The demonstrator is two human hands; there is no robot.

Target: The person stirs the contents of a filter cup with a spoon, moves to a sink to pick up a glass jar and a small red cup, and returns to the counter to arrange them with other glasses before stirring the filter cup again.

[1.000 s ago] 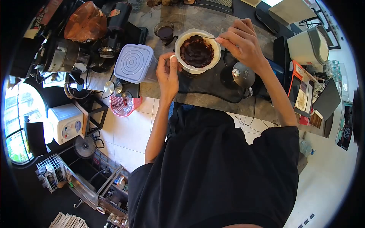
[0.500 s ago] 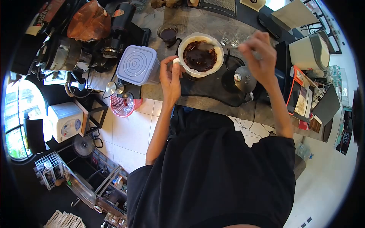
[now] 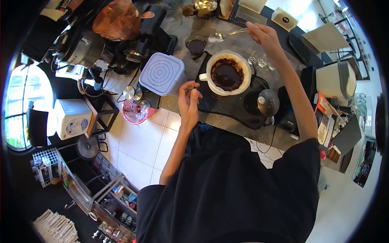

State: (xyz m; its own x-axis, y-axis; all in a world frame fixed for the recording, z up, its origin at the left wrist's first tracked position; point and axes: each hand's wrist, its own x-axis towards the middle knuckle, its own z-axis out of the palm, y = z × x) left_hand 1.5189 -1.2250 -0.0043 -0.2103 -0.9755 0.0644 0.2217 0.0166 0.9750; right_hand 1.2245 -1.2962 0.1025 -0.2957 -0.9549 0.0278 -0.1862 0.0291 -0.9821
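Note:
A white coffee dripper (image 3: 204, 77) with a paper filter stands on the dark mat, dark wet coffee grounds (image 3: 227, 75) inside it. My right hand (image 3: 265, 39) is beyond the dripper, its fingers closed on the handle of a metal spoon (image 3: 217, 38). The spoon's bowl points left, beside a glass of dark liquid (image 3: 196, 45). Just left of the dripper's handle, my left hand (image 3: 189, 101) is off it, fingers curved and apart with nothing in them. A kettle with a round dark lid (image 3: 268, 103) sits right of the dripper.
A lidded lavender container (image 3: 162, 73) stands left of my left hand, with coffee machines behind it. Small glasses (image 3: 261, 61) sit right of the dripper. Below the counter edge is a pink basket (image 3: 135, 112). A cable hangs near the kettle.
My left hand has let go of the dripper's handle. The right hand has moved away over the counter, and the spoon now shows clearly. The whole view has shifted a little.

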